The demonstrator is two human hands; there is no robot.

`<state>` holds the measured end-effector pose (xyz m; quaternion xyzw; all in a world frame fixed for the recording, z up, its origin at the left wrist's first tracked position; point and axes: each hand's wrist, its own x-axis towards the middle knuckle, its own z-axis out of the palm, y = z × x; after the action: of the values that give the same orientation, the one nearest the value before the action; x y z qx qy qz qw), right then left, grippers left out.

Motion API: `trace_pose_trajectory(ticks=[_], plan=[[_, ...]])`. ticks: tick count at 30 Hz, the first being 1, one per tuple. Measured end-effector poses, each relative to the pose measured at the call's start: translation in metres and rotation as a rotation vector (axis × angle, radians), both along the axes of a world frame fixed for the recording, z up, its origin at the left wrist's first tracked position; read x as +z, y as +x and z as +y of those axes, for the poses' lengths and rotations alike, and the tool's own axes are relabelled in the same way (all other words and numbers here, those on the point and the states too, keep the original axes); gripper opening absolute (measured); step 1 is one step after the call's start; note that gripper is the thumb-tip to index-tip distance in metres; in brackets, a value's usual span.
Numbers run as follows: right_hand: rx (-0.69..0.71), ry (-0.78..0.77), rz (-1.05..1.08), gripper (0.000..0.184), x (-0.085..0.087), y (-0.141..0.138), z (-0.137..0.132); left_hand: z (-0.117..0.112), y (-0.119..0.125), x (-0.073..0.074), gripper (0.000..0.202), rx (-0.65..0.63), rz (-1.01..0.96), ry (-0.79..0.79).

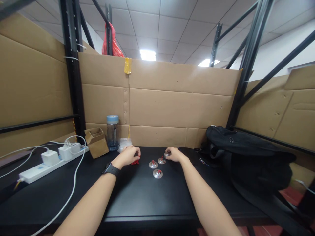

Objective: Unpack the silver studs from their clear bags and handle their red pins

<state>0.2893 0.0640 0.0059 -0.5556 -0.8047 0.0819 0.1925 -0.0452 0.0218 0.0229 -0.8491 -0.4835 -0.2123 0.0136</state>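
My left hand (128,155), with a dark watch on the wrist, is closed with its fingertips down on a small bunch of red cord (135,162). Its fingers partly hide the cord. My right hand (174,154) pinches the edge of a small domed metal disc, like a finger cymbal (167,154), partly covered by the fingers. Beside it lie three more such discs on the black table: one finger cymbal (161,161) close to the right hand, another cymbal (153,165) to its left, and a third cymbal (157,174) nearer to me. Each shows red at its centre.
A white power strip (36,172) with chargers and a trailing cable lies left. Behind my left hand stand a brown paper box (97,144), a blue-lidded bottle (113,134) and a clear plastic bag (125,143). A black bag (248,157) sits right. Cardboard walls (177,105) enclose the table.
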Motion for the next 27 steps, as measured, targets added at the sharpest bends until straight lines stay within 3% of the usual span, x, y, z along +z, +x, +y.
trace_pose_trajectory(ticks=[4, 10, 17, 19, 21, 24, 27], plan=[[0.027, 0.006, 0.015, 0.03, 0.0, 0.0, 0.0, -0.002, 0.006, 0.0, 0.007, -0.083, -0.124, -0.047], [0.022, 0.004, 0.042, 0.035, 0.0, 0.001, 0.0, -0.007, 0.022, 0.002, 0.011, -0.16, -0.241, -0.046], [0.026, 0.047, 0.075, 0.041, 0.011, 0.001, -0.004, -0.009, 0.033, 0.001, 0.017, -0.095, -0.353, -0.03], [0.068, 0.095, 0.163, 0.041, 0.017, -0.008, -0.009, -0.01, 0.035, 0.001, 0.017, -0.078, -0.39, -0.024], [0.195, 0.122, 0.41, 0.043, 0.024, -0.025, -0.017, -0.012, 0.037, 0.002, 0.017, -0.084, -0.445, -0.006], [0.412, 0.031, 0.723, 0.05, 0.032, -0.056, -0.033, -0.011, 0.039, 0.003, 0.018, -0.125, -0.544, 0.033], [0.463, 0.002, 0.837, 0.052, 0.035, -0.081, -0.047, -0.007, 0.041, 0.001, 0.019, -0.151, -0.622, 0.05]])
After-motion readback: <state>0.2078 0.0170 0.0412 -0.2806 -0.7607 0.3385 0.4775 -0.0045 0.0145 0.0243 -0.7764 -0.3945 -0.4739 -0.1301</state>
